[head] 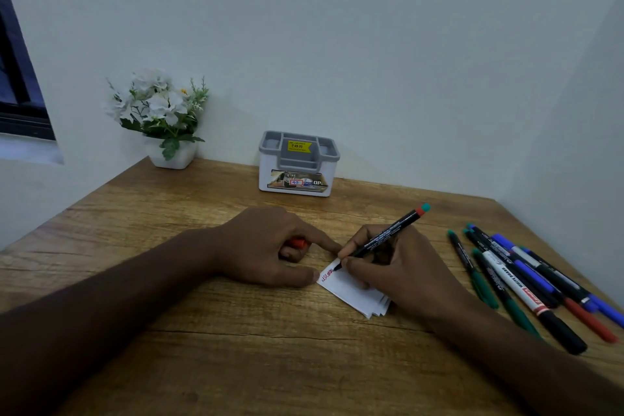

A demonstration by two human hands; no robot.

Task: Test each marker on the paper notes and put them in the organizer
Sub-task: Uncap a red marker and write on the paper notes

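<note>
My right hand (395,267) grips a black marker with a red and teal end (388,233), its tip touching the top corner of a small stack of white paper notes (354,294). Red scribbles show on that corner. My left hand (270,246) curls around a red cap (299,243), while its forefinger and thumb press the notes' left edge. A white and grey organizer (297,165) stands at the back of the wooden table. Several more markers (526,284), green, blue, black and red, lie in a pile on the right.
A white pot of artificial white flowers (158,118) stands at the back left corner of the table (236,348). Walls close in behind and to the right. A dark window frame (17,78) is at the far left.
</note>
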